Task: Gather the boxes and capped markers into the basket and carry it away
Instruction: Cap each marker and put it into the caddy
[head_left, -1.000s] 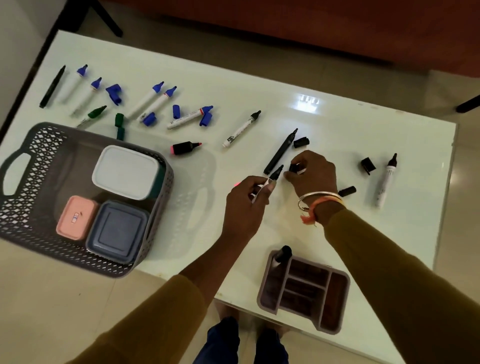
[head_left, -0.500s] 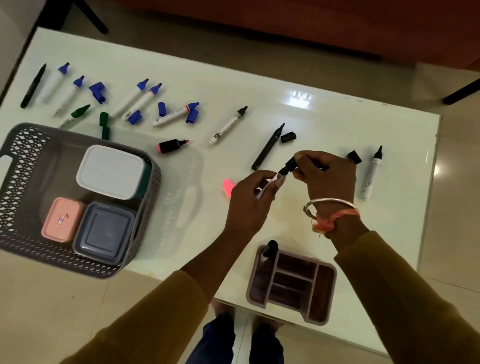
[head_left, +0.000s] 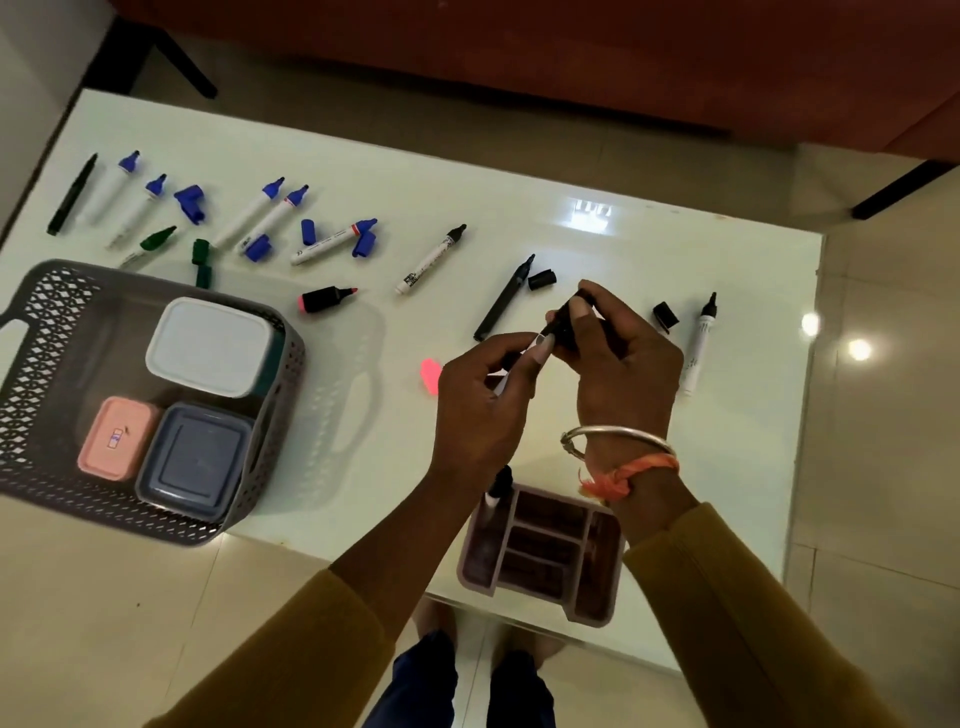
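At frame centre, the left hand (head_left: 480, 410) pinched a marker (head_left: 503, 383) while the right hand (head_left: 621, 358) pinched its black cap (head_left: 563, 325) at the tip; seating it squarely required coaxial pressure.

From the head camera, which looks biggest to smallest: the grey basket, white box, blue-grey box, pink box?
1. Grey basket, which holds the rest.
2. White box and blue-grey box: too alike to rank.
3. Pink box, clearly smallest.

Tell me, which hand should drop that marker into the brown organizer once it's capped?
Probably the left hand: it grips the marker's barrel and sits nearer the organizer; the right hand only holds the cap.
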